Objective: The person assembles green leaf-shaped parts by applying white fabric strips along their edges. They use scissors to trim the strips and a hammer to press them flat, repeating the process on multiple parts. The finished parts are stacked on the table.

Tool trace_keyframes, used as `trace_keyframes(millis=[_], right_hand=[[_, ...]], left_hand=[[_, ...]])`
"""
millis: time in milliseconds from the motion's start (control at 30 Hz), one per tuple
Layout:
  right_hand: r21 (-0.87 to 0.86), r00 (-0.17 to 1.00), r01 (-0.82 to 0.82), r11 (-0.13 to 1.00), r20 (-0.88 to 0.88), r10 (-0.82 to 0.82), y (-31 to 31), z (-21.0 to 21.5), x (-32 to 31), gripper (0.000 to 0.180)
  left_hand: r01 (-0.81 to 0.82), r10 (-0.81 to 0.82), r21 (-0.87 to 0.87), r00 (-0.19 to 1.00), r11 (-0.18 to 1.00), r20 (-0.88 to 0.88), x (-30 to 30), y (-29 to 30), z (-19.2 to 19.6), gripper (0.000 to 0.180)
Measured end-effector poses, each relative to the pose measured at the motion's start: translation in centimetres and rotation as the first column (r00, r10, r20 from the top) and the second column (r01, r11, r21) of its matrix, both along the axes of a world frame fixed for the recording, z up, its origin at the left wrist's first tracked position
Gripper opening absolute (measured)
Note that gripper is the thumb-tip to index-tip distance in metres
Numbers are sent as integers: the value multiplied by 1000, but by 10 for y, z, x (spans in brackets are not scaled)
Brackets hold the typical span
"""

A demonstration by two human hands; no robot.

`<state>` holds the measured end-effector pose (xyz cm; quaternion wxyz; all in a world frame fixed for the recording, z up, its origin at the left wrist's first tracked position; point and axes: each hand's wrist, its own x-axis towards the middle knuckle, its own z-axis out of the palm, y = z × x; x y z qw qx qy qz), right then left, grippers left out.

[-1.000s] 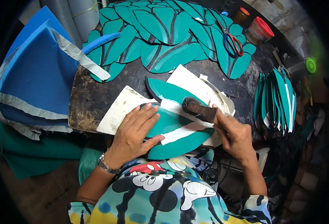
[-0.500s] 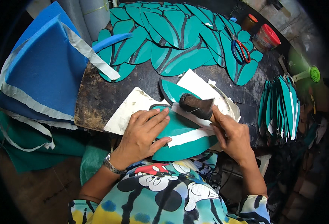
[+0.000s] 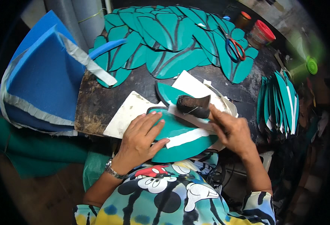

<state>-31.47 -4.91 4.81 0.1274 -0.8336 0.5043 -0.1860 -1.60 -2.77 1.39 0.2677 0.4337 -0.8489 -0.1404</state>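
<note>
A teal leaf-shaped piece (image 3: 180, 140) with a white strip across it lies at the near edge of the dark surface (image 3: 97, 108), partly over white paper sheets (image 3: 129, 112). The left hand (image 3: 140, 140) rests flat on the piece's left part, its fingers (image 3: 153, 122) spread and pressing down, their tips pointing far and right. The right hand (image 3: 232, 131) sits just right of the piece, its fingers (image 3: 215, 114) closed around the end of a dark brush-like tool (image 3: 193, 106), which lies across the far edge of the piece, touching it. A second teal piece (image 3: 170, 93) shows just beyond the tool. Farther off, many teal pieces (image 3: 172, 41) cover the surface, with red-handled scissors (image 3: 234, 47) on them at the right. A stack of teal pieces (image 3: 279, 101) stands at the right; blue foam (image 3: 37, 78) lies at the left.
</note>
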Motion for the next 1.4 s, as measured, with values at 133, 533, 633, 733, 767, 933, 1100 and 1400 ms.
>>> trace_keyframes(millis=[133,533,633,733,767,933,1100,1400], right_hand=[[-326,938,331,885,12,-346,-11,-13,-43,64],[-115,985,4,993,169,15,-27,-32,1,35],[-34,1000,-10,999,20,11,-29,-27,35,66],[-101,979,46,994,-191,-64,-41,-16,45,84],[32,983,59,998,-174,-52,-45,-12,47,80],[291,998,43,956,-48,-30,-63,3,54,55],[484,949,-70,872,302,-91,-64,39,29,32],[130,487,535,835,760,-430,-18,100,-154,38]], left_hand=[[26,15,205,980,978,-197,6,0,14,42],[295,42,403,760,866,-648,34,69,221,15],[-163,247,396,954,904,-169,36,83,218,13],[-536,444,100,777,838,446,37,81,216,29],[-516,467,41,804,856,369,37,74,210,29],[-27,32,17,781,999,-624,39,-47,117,34],[-63,91,76,882,995,-461,49,-234,36,31],[-136,95,171,969,976,229,63,-406,-23,74]])
